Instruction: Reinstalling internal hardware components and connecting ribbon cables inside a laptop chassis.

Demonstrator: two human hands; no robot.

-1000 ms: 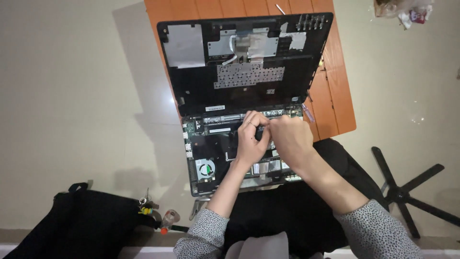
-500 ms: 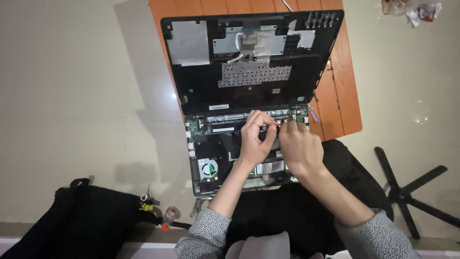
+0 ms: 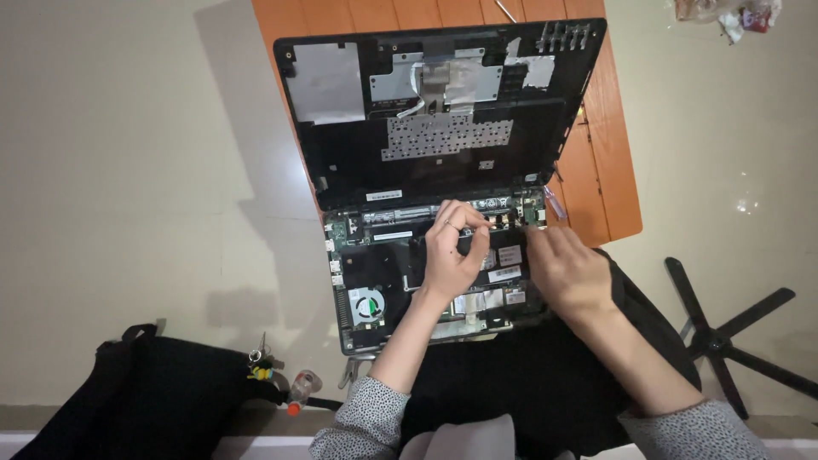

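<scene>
Opened-up laptop [image 3: 426, 255] sits across the person's lap w/ its far half resting on an orange wooden desk [image 3: 609, 170]. Lifted top cover [image 3: 434, 111] stands open at 12 o'clock, underside facing the cam: foil patches, grey keyboard backing, ribbon cable bits. Lower half is the exposed base w/ the motherboard [image 3: 400, 230], and a round cooling fan [image 3: 368, 305] at about 7 o'clock of the base.

Left hand [image 3: 453, 251] is over the middle of the board, fingers curled in and pinched down near the hinge edge. Looks like it's gripping smth small there, but can't tell what, too tiny/hidden. There's a ring on one finger.

Right hand [image 3: 569, 271] is at 3 o'clock of the left one, just beside it, fingers pointing toward the board's right corner near the green connector area. It's blurred, so can't tell if it's grasping anything or just resting.

Other stuff: black bag [image 3: 136, 400] on the floor at 8 o'clock, w/ keys and a small orange-tipped thing [image 3: 298, 393] next to it. Black chair base [image 3: 733, 341] at 4 o'clock. Crumpled wrappers [image 3: 724, 13] at the 1 o'clock corner.
</scene>
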